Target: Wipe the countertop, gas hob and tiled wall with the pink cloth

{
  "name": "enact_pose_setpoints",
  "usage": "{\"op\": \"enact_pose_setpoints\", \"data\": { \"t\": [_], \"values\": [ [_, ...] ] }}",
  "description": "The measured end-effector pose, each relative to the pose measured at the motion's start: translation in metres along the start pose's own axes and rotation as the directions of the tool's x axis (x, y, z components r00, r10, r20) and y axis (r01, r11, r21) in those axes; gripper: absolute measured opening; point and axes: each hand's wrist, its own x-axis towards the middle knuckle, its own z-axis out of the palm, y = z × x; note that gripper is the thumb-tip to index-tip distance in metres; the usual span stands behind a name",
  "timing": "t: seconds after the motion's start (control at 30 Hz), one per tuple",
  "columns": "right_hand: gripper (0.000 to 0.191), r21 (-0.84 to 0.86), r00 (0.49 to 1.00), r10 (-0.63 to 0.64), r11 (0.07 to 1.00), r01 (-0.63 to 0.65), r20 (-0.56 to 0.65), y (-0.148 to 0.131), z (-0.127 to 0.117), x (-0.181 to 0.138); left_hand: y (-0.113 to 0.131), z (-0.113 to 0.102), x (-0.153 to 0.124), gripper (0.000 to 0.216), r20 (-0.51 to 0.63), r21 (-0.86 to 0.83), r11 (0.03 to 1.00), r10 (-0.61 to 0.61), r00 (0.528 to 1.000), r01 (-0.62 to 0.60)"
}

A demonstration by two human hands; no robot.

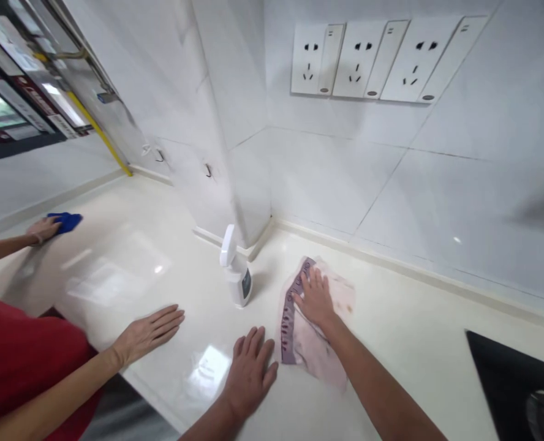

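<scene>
Right hand (317,297): palm down, fingers spread on the thin pale-pink fabric cloth with a mauve printed border (311,352) — laid on the glossy cream countertop (391,367), not gripped. Left hand (250,380) flat on bare counter, fingers slightly parted, thumb just beside the cloth's edge; contact unclear.

For wiping, I'd press evenly through the whole palm and fold the loose near end under, else it'll likely bunch. Left works as a brace.

Obstacles: white plastic trigger spray bottle (239,283) upright left of the cloth, by the pale pillar's (249,153) corner — probably worth shifting before wider strokes. Farther left, red-shirted co-worker's flat hand (150,335); their other hand (45,228) is on a bright-blue cloth (68,222). Flat black panel (506,373) limits the right side.
</scene>
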Motion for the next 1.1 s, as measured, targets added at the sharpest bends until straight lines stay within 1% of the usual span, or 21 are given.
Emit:
{"op": "enact_pose_setpoints", "data": {
  "t": [0.07,0.13,0.2,0.23,0.27,0.33,0.4,0.47,0.53,0.57,0.63,0.67,0.73,0.8,0.87,0.9,0.97,1.0,1.03,1.07,1.1],
  "values": [
    [0.077,0.053,0.987,-0.142,0.989,0.138,0.08,-0.033,-0.013,0.042,0.001,-0.001,-0.001,0.04,-0.003,-0.011,1.0,0.001,1.0,-0.001],
    [0.071,0.09,0.961,-0.25,0.966,0.24,0.118,-0.063,-0.022,0.074,0.0,-0.003,-0.001,0.044,0.001,-0.04,0.999,-0.008,1.0,0.008],
    [0.066,0.109,0.946,-0.304,0.95,0.292,0.112,-0.084,-0.027,0.093,0.0,-0.004,-0.001,0.047,0.014,-0.083,0.996,-0.036,0.999,0.037],
    [0.064,0.115,0.943,-0.316,0.946,0.305,0.102,-0.091,-0.029,0.097,0.0,-0.005,-0.001,0.049,0.02,-0.104,0.993,-0.053,0.998,0.055],
    [0.062,0.12,0.943,-0.322,0.943,0.311,0.088,-0.096,-0.029,0.096,0.0,-0.006,-0.001,0.049,0.021,-0.119,0.99,-0.069,0.997,0.071],
    [0.059,0.125,0.943,-0.327,0.94,0.318,0.063,-0.1,-0.029,0.082,-0.001,-0.006,-0.002,0.048,0.003,-0.125,0.988,-0.094,0.996,0.094],
    [0.058,0.13,0.938,-0.342,0.934,0.332,0.064,-0.097,-0.027,0.056,-0.002,-0.004,-0.003,0.047,-0.033,-0.118,0.988,-0.106,0.994,0.102],
    [0.059,0.138,0.928,-0.362,0.927,0.349,0.085,-0.088,-0.022,0.021,-0.004,-0.001,-0.004,0.048,-0.069,-0.119,0.987,-0.113,0.991,0.105],
    [0.062,0.149,0.924,-0.376,0.92,0.362,0.077,-0.07,-0.014,-0.018,-0.008,0.002,-0.004,0.051,-0.092,-0.127,0.988,-0.095,0.991,0.083],
    [0.062,0.151,0.928,-0.367,0.922,0.356,0.055,-0.056,-0.01,-0.037,-0.01,0.004,-0.004,0.053,-0.098,-0.126,0.99,-0.08,0.992,0.067],
    [0.063,0.14,0.956,-0.293,0.947,0.289,0.002,-0.018,-0.002,-0.076,-0.013,0.007,-0.003,0.058,-0.085,-0.122,0.991,-0.055,0.995,0.045],
    [0.063,0.123,0.975,-0.223,0.967,0.224,-0.018,0.006,0.002,-0.095,-0.015,0.007,-0.002,0.058,-0.063,-0.12,0.992,-0.053,0.997,0.045],
    [0.06,0.055,0.998,-0.034,0.998,0.037,-0.043,0.06,0.009,-0.133,-0.017,0.007,0.0,0.052,0.006,-0.113,0.992,-0.063,0.998,0.064],
    [0.059,-0.041,0.984,0.155,0.986,-0.159,-0.085,0.117,0.014,-0.171,-0.017,0.006,0.003,0.046,0.065,-0.102,0.992,-0.068,0.996,0.075],
    [0.06,-0.117,0.943,0.3,0.941,-0.318,-0.146,0.167,0.019,-0.209,-0.015,0.003,0.005,0.044,0.092,-0.089,0.994,-0.063,0.994,0.071],
    [0.061,-0.139,0.917,0.358,0.913,-0.384,-0.176,0.186,0.022,-0.227,-0.015,0.002,0.006,0.044,0.095,-0.084,0.994,-0.06,0.994,0.068],
    [0.063,-0.143,0.85,0.467,0.849,-0.508,-0.245,0.208,0.027,-0.258,-0.014,0.0,0.008,0.045,0.098,-0.083,0.994,-0.057,0.994,0.065],
    [0.065,-0.125,0.801,0.524,0.809,-0.575,-0.29,0.21,0.031,-0.27,-0.014,-0.001,0.009,0.045,0.102,-0.085,0.994,-0.058,0.993,0.067],
    [0.068,-0.095,0.743,0.579,0.764,-0.639,-0.336,0.207,0.036,-0.28,-0.013,-0.001,0.01,0.045,0.105,-0.088,0.994,-0.06,0.993,0.069],
    [0.071,-0.059,0.684,0.626,0.72,-0.691,-0.375,0.198,0.041,-0.289,-0.013,-0.001,0.01,0.045,0.108,-0.09,0.993,-0.062,0.992,0.071],
    [0.074,-0.025,0.636,0.66,0.686,-0.728,-0.399,0.185,0.048,-0.295,-0.013,-0.001,0.01,0.045,0.11,-0.093,0.993,-0.063,0.992,0.073]
  ]
}}
